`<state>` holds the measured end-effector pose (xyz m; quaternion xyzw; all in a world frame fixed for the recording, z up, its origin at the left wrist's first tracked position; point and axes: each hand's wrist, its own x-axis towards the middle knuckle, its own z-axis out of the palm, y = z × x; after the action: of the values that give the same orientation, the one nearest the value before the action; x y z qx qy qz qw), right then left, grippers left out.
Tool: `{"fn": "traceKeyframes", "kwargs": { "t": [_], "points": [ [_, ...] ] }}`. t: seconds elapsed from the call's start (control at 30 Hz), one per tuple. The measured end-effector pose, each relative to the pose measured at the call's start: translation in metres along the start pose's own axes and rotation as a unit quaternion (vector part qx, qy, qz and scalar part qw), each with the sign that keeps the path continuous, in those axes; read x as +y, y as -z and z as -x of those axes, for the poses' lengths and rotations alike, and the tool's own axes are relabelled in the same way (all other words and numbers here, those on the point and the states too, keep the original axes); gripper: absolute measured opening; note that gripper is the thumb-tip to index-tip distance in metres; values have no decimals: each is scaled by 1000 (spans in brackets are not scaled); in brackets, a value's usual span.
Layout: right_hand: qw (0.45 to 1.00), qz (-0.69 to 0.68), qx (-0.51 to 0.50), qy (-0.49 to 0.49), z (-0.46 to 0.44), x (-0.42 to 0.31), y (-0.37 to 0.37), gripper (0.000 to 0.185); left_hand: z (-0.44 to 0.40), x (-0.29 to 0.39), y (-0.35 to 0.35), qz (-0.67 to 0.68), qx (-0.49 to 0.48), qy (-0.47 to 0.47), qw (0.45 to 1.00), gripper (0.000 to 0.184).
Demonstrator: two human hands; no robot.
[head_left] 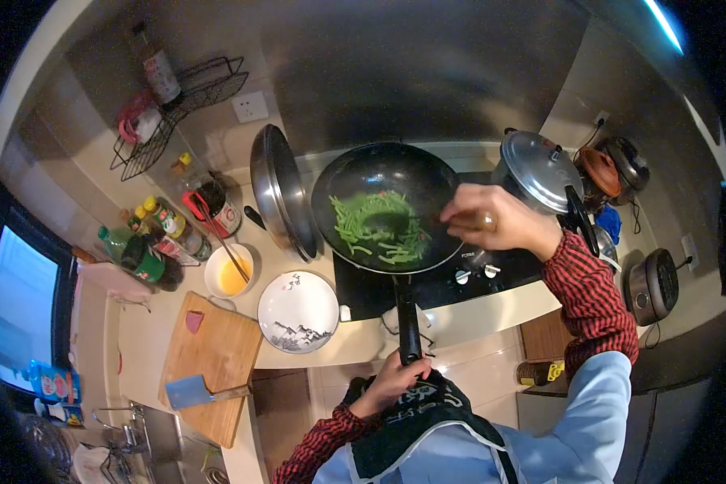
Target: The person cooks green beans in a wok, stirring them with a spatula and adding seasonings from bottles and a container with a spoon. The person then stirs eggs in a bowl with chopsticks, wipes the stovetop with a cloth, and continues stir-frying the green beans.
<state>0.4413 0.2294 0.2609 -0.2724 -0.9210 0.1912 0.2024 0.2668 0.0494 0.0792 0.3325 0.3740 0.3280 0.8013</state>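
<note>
A black wok [363, 169] with cut green beans [383, 226] and a few red bits stands on the black stove. My left hand [391, 379] is wrapped round the end of the wok's black handle [407, 323]. Over the wok's right rim hovers my right hand [484, 219], its fingers pinched together; what they hold, if anything, is too small and blurred to name.
Left of the stove are a white plate [298, 310], a bowl of beaten egg [232, 273], an upright lid [281, 194], bottles [141, 254] and a cutting board [210, 347] with a cleaver [189, 391]. A lidded pot [536, 165] stands right.
</note>
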Motion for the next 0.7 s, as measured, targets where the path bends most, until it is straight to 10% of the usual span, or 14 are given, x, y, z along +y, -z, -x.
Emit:
{"fn": "traceKeyframes", "kwargs": {
  "t": [0.27,0.33,0.43,0.7],
  "points": [
    [910,78,188,-362,-2,106,56,15,2,-1,5,18,8,-4,1000,13],
    [848,-103,307,-420,-1,146,36,21,1,-4,6,19,12,-9,1000,13],
    [797,-319,368,-358,-15,142,-14,21,-2,-12,8,22,19,-23,999,13],
    [861,-273,297,-309,-77,71,12,27,1,-10,11,3,17,-8,1000,12]
  ]
}}
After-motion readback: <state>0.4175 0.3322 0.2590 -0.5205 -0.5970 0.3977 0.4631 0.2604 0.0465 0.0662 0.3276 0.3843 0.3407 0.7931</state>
